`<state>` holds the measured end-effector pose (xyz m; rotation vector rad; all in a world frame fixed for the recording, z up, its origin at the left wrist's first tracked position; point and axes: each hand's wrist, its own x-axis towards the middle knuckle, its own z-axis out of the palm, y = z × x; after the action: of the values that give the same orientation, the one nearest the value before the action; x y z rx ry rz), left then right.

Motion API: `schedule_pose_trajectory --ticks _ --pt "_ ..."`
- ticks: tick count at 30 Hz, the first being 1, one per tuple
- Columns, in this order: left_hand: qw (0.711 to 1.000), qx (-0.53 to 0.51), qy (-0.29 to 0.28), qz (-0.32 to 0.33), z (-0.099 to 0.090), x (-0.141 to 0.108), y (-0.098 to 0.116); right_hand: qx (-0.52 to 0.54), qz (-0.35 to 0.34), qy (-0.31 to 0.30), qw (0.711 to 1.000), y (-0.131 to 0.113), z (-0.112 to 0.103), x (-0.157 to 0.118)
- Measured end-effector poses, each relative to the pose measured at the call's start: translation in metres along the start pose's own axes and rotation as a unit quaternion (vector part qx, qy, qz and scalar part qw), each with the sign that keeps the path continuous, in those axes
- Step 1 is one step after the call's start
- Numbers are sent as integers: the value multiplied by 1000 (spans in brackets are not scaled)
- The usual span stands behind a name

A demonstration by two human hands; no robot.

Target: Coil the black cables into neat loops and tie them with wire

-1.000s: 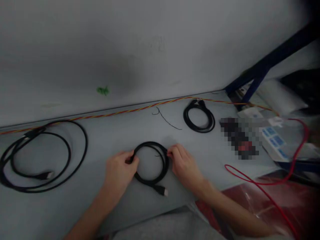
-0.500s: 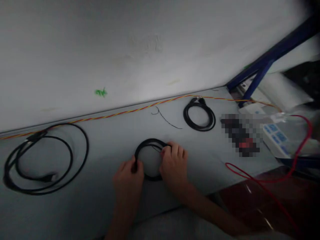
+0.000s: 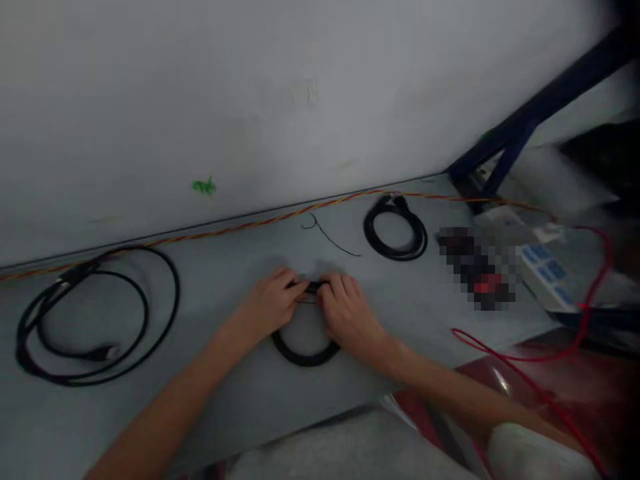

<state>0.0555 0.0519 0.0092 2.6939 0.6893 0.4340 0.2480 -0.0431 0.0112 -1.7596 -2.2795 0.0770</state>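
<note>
A coiled black cable lies on the grey tabletop in front of me. My left hand is closed on the coil's far left side, thumb pointing inward. My right hand pinches the far right side, close to the left one. Between my fingertips a short stretch of the coil shows, along with a thin dark strand just below it; which fingers hold that strand is unclear. Beyond my hands a loose thin black tie rests on the table, curled at one end.
To the left lies a larger, looser black cable with plugs. A smaller coil sits back right, near a pixelated item. A twisted red-yellow wire runs along the wall. Rightward are a red cable, a box and a blue frame.
My left hand has moved from the coil's left side up to its far side, nearer my right hand. The right hand has shifted slightly, still on the coil.
</note>
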Motion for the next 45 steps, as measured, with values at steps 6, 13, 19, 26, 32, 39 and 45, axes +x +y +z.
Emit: schedule_pose_trajectory --ticks 6,13,19,26,32,39,45 --pt "986 -47 142 -68 20 -9 16 138 77 72 985 8 -24 -14" --pt "980 -53 171 -87 22 -11 24 244 155 60 955 -27 -22 -35" --pt "981 -61 168 -72 22 -15 23 163 175 48 970 -34 -8 -22" --pt "986 -56 136 -73 18 -13 23 100 192 58 975 -35 1 8" --pt "990 -32 95 -103 17 -10 26 100 108 -9 989 -26 -10 2" --pt "991 -25 97 -90 17 -9 26 124 -50 -19 991 9 -17 -6" --pt "991 -16 99 -87 17 -8 26 149 -10 7 989 32 -17 31"
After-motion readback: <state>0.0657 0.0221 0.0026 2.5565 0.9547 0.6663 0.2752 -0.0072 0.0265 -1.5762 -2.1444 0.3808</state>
